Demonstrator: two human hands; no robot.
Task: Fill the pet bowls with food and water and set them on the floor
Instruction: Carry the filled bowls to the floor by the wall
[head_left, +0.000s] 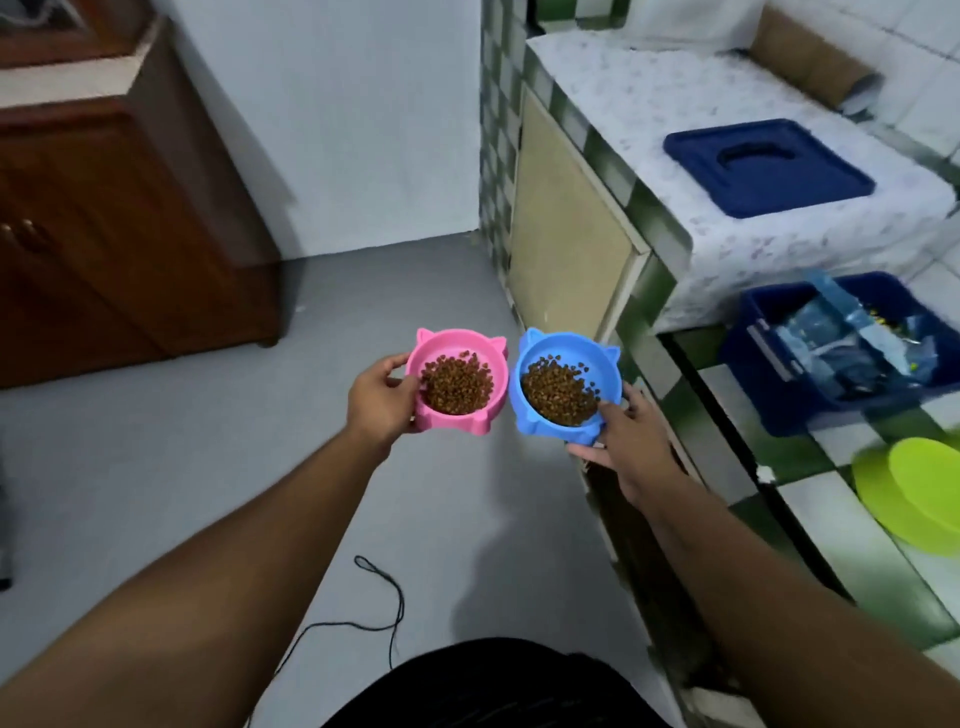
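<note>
My left hand (382, 402) grips a pink cat-eared bowl (451, 348) by its near left rim, thumb over the edge. Brown kibble (457, 388) fills its middle. Beside it, almost touching, my right hand (623, 441) grips a blue cat-eared bowl (540, 348) from below and at its near right rim; it also holds brown kibble (558, 397). Both bowls are held in the air above the grey floor (156, 467), roughly level, next to the counter's edge.
A tiled green-and-white counter (727, 395) runs along the right, carrying a blue bin (748, 353) with plastic bags, a blue lid (769, 166) on a cloth and a lime-green bowl (914, 493). A brown wooden cabinet (119, 234) stands at left. A black cord (384, 597) lies on the floor.
</note>
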